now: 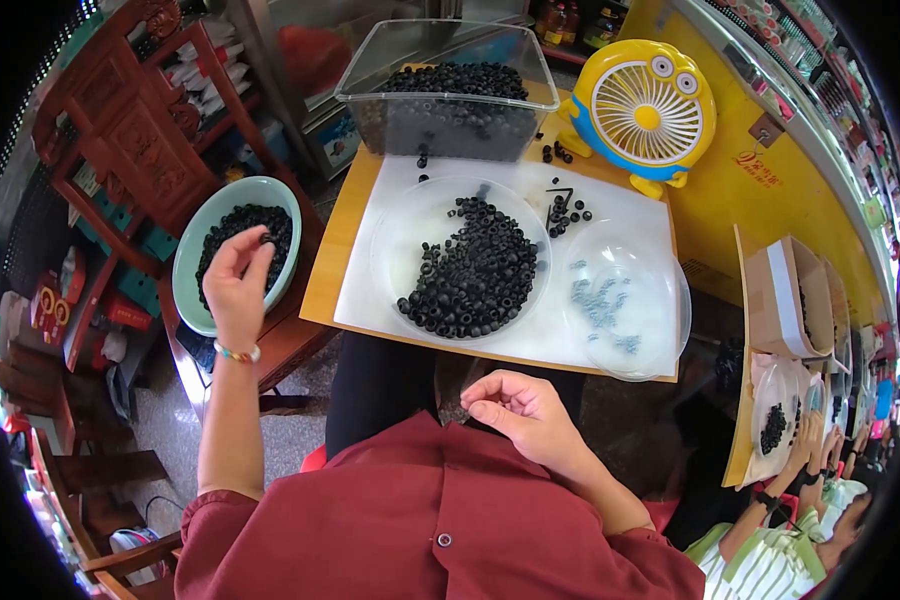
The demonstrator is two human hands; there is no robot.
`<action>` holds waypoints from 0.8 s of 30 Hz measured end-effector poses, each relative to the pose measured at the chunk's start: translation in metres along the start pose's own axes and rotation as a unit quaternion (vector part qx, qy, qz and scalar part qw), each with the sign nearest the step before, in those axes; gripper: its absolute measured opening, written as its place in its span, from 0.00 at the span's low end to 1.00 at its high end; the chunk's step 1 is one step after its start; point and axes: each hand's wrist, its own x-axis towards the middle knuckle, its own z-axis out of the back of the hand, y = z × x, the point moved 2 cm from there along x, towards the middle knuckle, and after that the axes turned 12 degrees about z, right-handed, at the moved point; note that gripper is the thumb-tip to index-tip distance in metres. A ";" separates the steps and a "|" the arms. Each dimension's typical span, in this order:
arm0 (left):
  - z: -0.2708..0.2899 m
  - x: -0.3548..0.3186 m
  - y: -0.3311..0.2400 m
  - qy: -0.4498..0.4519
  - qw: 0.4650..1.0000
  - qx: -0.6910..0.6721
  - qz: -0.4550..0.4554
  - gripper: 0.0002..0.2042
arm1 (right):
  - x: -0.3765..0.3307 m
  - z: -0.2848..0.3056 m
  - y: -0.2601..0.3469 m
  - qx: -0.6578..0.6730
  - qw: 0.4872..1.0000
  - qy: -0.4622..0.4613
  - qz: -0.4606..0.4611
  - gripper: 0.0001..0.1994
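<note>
A red shirt (430, 520) fills the lower edge, and just above it the right hand (520, 405) rests near the lap with its fingers loosely curled inward; whether it pinches anything I cannot tell. The left hand (238, 285) reaches out to the left over a pale green bowl (195, 255) of small black rings, its fingertips pressed together on one black ring (266, 238) at the top of the pile; a beaded bracelet (236, 352) circles that wrist. The bowl stands on a dark wooden stool (290, 335) beside the tabletop (328, 270). On the tabletop lies a white sheet (370, 300), and on it a clear dish (395, 240) holds a heap of black rings (475, 270). Just to its right a second clear dish (660, 330) holds a few small grey parts (600, 300). Some loose rings (567, 212) lie between the dishes, toward the far side. Behind them stands a clear tub (450, 50) half full of more rings, and next to it a yellow fan (645, 110). At lower right, another person's hands (805, 450) work at a separate board.
</note>
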 end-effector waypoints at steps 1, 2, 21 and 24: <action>0.004 0.004 0.004 -0.003 1.000 0.004 0.002 0.14 | 0.000 0.001 0.001 -0.001 1.000 -0.004 -0.002 0.06; 0.006 0.005 0.005 -0.034 0.996 0.084 -0.027 0.16 | -0.001 0.001 0.000 0.002 1.000 -0.003 -0.005 0.06; -0.160 -0.028 -0.036 0.305 0.813 0.390 -0.306 0.05 | -0.044 0.095 0.043 -0.236 0.931 -0.245 0.132 0.05; -0.159 -0.029 -0.038 0.307 0.840 0.351 -0.278 0.05 | -0.043 0.136 0.064 -0.437 0.825 -0.326 0.151 0.05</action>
